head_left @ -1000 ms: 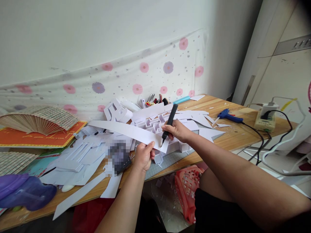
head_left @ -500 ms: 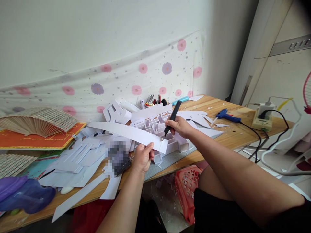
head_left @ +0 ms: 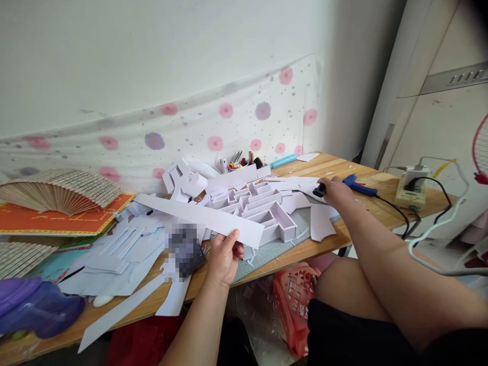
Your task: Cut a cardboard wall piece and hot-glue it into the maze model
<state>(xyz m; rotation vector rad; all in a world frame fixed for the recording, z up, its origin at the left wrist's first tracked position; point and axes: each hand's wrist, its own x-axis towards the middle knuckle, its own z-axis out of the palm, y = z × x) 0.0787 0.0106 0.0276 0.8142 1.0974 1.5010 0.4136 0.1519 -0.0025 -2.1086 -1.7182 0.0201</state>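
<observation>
White strip (head_left: 209, 218) above wooden table (head_left: 331, 165); pale wall (head_left: 152, 61) behind.

the left hand (head_left: 224, 254) pinches a long white strip (head_left: 202, 218).

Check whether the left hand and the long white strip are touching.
Touching. The head view shows it: the left hand has its thumb laid over the long white strip, near the strip's right end in the picture.

right hand (head_left: 337, 193) partly hides the black tool (head_left: 319, 190).
</observation>
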